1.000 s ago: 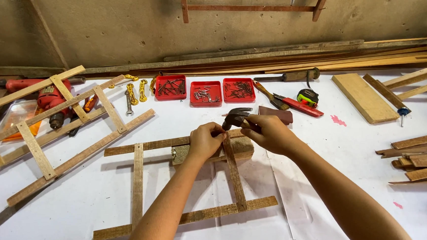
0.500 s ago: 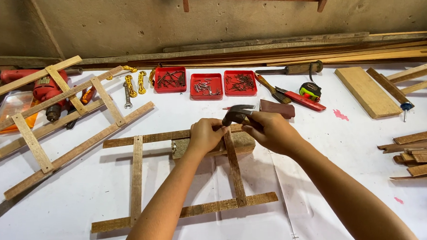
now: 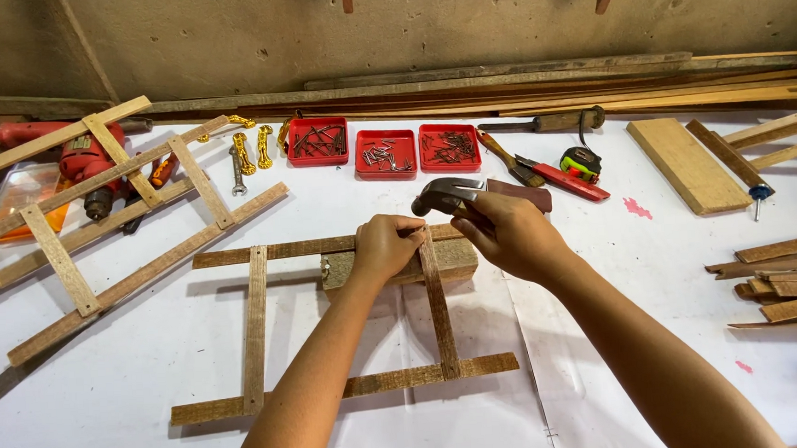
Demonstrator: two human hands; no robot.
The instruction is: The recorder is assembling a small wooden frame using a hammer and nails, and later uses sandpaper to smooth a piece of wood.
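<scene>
Hands: right grips hammer; left apparently pinches nail on frame.

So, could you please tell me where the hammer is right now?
In the head view, the hammer is in the right hand, just right of centre, raised above the top rail of the small wooden frame, in front of the three red trays.
</scene>
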